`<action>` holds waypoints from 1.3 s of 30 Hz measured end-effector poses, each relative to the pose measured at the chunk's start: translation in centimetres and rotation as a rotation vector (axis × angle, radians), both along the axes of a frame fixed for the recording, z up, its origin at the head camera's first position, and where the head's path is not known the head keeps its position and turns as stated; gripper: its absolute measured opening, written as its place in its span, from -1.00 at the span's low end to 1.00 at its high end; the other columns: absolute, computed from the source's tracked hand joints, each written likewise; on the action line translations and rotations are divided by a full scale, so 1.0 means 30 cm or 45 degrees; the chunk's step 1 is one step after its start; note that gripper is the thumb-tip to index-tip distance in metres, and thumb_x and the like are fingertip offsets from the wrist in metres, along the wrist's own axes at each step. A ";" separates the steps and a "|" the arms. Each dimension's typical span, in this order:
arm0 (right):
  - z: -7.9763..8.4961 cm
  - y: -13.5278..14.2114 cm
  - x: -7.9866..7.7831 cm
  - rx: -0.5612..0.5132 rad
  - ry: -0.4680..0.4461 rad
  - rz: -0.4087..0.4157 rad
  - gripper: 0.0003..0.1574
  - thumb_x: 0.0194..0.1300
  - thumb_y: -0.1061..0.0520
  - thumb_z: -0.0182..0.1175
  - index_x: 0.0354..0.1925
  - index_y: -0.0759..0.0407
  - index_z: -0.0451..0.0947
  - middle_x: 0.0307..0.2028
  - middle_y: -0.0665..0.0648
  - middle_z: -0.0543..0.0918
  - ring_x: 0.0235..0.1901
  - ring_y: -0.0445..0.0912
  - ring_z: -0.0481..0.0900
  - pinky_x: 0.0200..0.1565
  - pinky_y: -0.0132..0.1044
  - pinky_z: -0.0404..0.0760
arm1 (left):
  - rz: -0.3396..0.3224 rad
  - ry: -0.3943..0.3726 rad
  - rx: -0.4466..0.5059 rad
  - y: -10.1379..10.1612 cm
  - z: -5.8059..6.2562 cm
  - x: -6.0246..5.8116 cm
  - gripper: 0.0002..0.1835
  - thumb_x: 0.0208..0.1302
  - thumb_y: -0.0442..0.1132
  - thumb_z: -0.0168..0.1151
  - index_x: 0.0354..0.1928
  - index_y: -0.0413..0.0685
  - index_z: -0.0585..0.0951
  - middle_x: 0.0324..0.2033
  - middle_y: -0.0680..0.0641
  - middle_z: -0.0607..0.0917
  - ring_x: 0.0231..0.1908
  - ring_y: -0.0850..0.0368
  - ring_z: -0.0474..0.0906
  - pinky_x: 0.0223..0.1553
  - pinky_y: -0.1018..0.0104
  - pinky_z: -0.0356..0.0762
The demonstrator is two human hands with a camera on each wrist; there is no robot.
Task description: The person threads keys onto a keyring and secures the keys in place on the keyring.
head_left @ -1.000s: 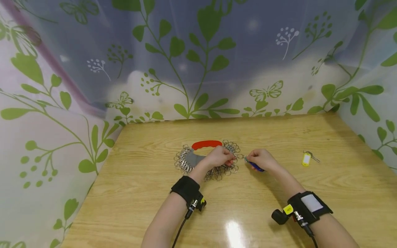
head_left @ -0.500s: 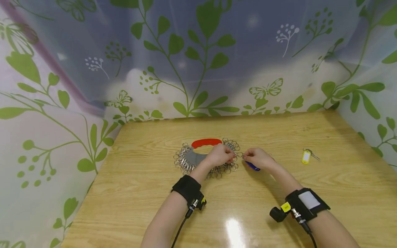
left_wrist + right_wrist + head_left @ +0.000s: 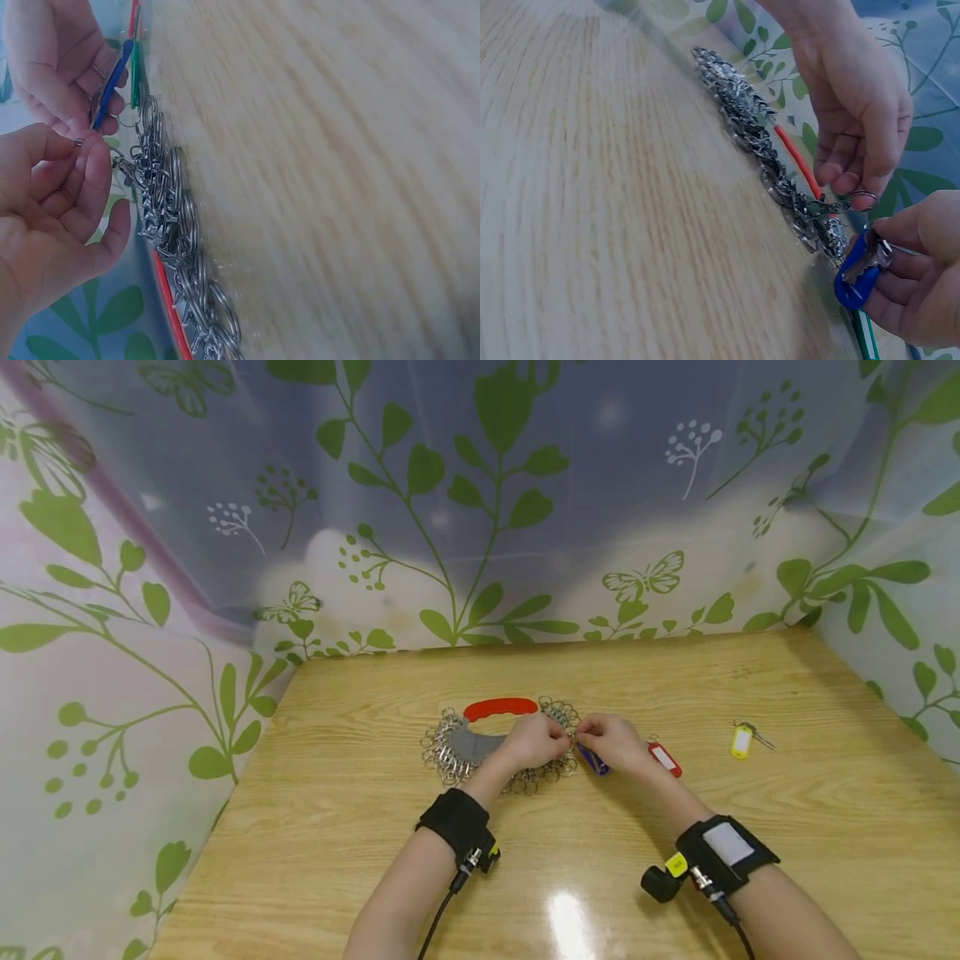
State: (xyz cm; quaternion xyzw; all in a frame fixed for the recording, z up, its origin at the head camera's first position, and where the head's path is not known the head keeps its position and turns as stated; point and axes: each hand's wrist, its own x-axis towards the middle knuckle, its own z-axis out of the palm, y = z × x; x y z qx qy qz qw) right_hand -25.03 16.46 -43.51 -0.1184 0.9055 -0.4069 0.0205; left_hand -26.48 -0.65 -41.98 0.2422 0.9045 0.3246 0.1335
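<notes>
A grey plate [image 3: 474,743] with a red handle [image 3: 501,706] lies on the table, its edge crowded with metal clips and rings [image 3: 754,142]. My left hand [image 3: 536,742] is over its right side, pinching a metal ring [image 3: 864,193] at the end of one clip between thumb and forefinger. Just right of it, my right hand [image 3: 613,745] holds a blue key tag [image 3: 847,289] with a silver key [image 3: 868,262] against it. The fingertips of both hands nearly meet. Whether the tag's ring is linked to the clip's ring cannot be told.
A red key tag [image 3: 664,760] lies beside my right wrist, partly covered. Farther right is a yellow key tag [image 3: 741,742] with a key. A green tag [image 3: 865,335] shows behind the blue one in the wrist views. Patterned curtain [image 3: 480,527] surrounds the wooden table [image 3: 360,860].
My right hand has moved left with the blue key tag, up to the left fingertips. The red key tag has come out from under the right hand. The left hand stays almost still.
</notes>
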 end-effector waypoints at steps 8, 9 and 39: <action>0.002 -0.015 0.001 -0.019 -0.002 -0.001 -0.84 0.32 0.21 0.10 -0.27 0.29 0.58 -0.29 0.22 0.64 -0.23 0.07 0.56 -0.16 -0.03 0.47 | 0.008 0.005 0.000 0.004 -0.008 0.000 -0.70 0.26 -0.30 0.05 -0.58 -0.23 0.64 -0.84 0.10 0.28 -0.79 0.25 0.02 -0.66 0.44 0.04; 0.002 -0.015 0.001 -0.021 0.002 0.002 -0.83 0.32 0.21 0.10 -0.27 0.29 0.58 -0.29 0.22 0.64 -0.22 0.07 0.57 -0.15 -0.03 0.47 | 0.004 0.012 0.001 0.004 -0.008 -0.001 -0.69 0.26 -0.30 0.05 -0.59 -0.23 0.63 -0.84 0.10 0.27 -0.79 0.25 0.02 -0.66 0.44 0.04; -0.017 -0.020 0.024 -0.083 0.144 0.008 -0.90 0.30 0.26 0.12 -0.30 0.26 0.57 -0.34 0.16 0.65 -0.22 0.07 0.60 -0.18 -0.04 0.51 | 0.070 0.016 0.047 0.006 -0.023 -0.010 -0.64 0.28 -0.27 0.07 -0.67 -0.20 0.58 -0.85 0.10 0.19 -0.78 0.23 0.00 -0.65 0.42 0.03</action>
